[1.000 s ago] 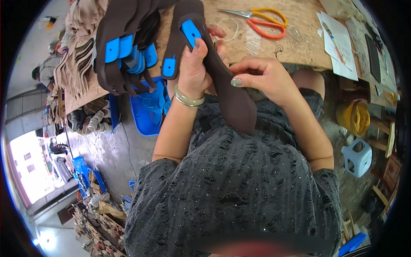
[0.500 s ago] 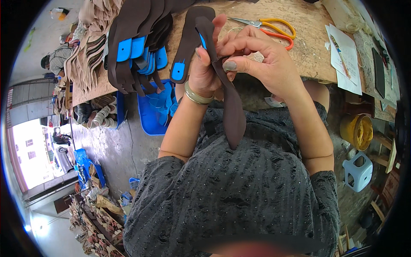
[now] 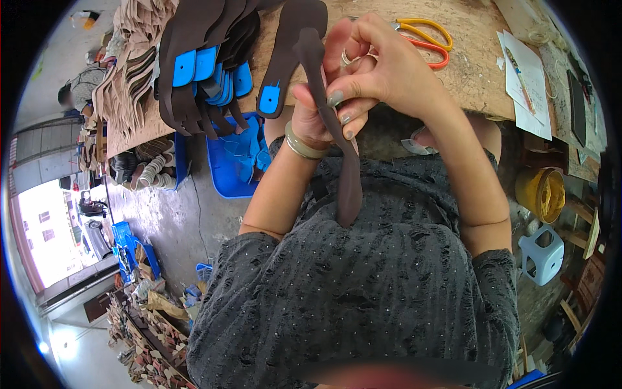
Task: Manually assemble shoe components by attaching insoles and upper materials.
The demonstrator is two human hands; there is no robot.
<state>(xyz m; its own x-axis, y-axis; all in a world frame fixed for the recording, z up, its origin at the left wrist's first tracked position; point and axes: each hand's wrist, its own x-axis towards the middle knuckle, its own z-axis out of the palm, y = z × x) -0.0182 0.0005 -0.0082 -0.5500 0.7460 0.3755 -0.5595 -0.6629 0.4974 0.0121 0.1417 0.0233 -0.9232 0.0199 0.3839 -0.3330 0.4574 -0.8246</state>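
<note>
At far left, a pile of pale insole-shaped pieces [image 3: 123,97] was found on the bench. Next to it, dark brown insoles [image 3: 210,32] were stacked, several fitted with blue heel pieces [image 3: 194,68]. Below the bench edge, a blue bin [image 3: 223,192] was seen with blue pieces inside. One single dark insole [image 3: 285,45] was laid flat on the bench, its blue patch [image 3: 269,99] exposed. The left hand [image 3: 310,117] was wrapped around a held dark insole [image 3: 350,185], which was turned nearly edge-on, its lower end hung before the shirt. The right hand [image 3: 389,74] was bent at the insole's right edge, thumb touching it; whether it was gripped could not be told. Beyond, orange-and-yellow scissors [image 3: 429,47] were partly covered by this hand. At right, a pen [image 3: 518,76] was noted on paper sheets [image 3: 532,115].
</note>
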